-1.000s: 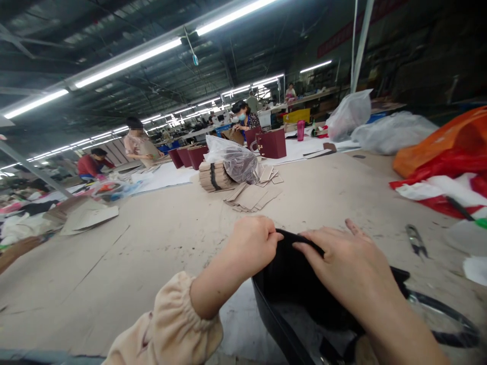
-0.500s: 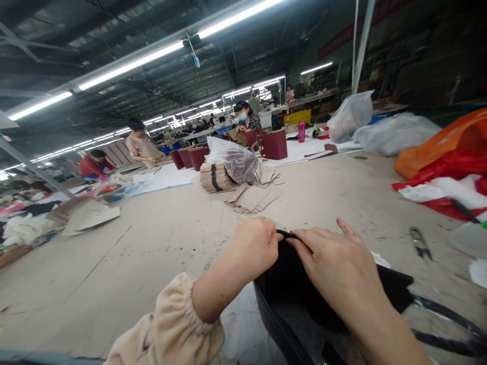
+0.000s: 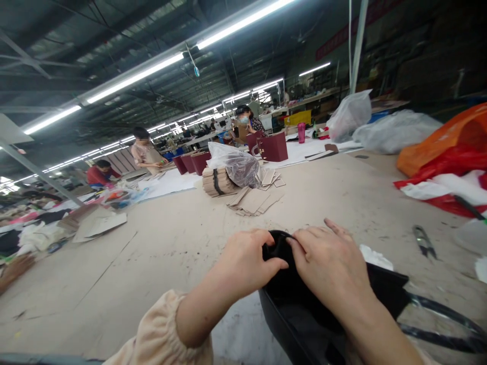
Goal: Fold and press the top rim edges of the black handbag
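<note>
A black bag point(image 3: 304, 314) with a black strap handle point(image 3: 441, 334) stands in front of me on the wide beige worktable point(image 3: 160, 253). My left hand point(image 3: 247, 263) pinches the far top corner of the bag, fingers curled on the black material. My right hand point(image 3: 329, 266) meets it there, its fingertips pressed on the same edge and its little finger lifted. A cream sleeve point(image 3: 167, 339) covers my left forearm.
Small snips point(image 3: 424, 242) lie to the right, near orange and red plastic bags point(image 3: 445, 152). Stacked cardboard pieces point(image 3: 243, 195) and a clear bag point(image 3: 234, 165) sit mid-table. Dark red bags point(image 3: 272, 147) and several people stand farther back. A white scrap point(image 3: 375, 257) lies behind the black bag.
Both hands have shifted slightly along the bag's top edge and bunched its corner between them. The view has swung a little to the left.
</note>
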A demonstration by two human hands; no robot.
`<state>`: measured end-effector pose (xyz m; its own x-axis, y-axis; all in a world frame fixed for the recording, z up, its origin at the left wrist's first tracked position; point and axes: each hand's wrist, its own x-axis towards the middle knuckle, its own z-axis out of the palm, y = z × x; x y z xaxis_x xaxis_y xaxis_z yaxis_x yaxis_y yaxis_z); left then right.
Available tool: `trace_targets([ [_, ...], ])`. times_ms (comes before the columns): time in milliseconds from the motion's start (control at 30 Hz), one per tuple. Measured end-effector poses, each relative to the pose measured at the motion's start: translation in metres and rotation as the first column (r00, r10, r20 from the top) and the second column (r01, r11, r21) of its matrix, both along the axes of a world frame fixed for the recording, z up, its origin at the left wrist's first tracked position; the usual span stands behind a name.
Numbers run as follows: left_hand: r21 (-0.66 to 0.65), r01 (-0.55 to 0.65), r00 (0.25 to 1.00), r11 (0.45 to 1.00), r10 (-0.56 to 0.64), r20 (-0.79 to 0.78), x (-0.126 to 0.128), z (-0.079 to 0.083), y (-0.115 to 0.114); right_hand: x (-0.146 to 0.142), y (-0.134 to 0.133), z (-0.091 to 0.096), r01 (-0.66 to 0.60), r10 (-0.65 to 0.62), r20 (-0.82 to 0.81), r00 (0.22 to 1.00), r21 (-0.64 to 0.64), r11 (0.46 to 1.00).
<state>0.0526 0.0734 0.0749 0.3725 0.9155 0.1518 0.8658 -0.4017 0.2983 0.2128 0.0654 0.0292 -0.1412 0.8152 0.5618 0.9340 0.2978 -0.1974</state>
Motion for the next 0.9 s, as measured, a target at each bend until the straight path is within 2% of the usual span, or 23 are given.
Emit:
trace_targets([
  [67,-0.024,-0.006,0.999,1.000,0.005,-0.050,0.000,0.002,0.003,0.003,-0.006,0.002,0.000,0.000,0.009,1.000,-0.006,1.000],
  [133,-0.044,0.040,0.998,0.998,-0.043,-0.055,0.001,0.002,0.006,0.009,-0.012,0.003,-0.010,0.010,0.024,1.000,-0.010,1.000],
  [300,0.004,0.177,0.984,0.984,-0.177,0.035,0.011,-0.001,0.007,0.024,-0.021,0.003,0.037,-0.036,0.061,0.997,-0.012,0.999],
  [467,0.052,0.172,0.983,0.984,-0.175,0.055,0.023,-0.004,0.013,0.027,-0.018,0.003,0.041,-0.038,0.057,0.998,-0.059,0.997],
  [700,0.031,0.159,0.982,0.987,-0.161,0.098,0.030,-0.005,0.024,0.032,-0.015,0.003,0.050,-0.047,0.040,0.998,-0.102,0.993],
  [900,0.008,0.148,0.979,0.989,-0.148,0.142,0.034,-0.007,0.026,0.033,-0.013,0.001,0.081,-0.078,0.038,0.996,-0.089,0.993],
])
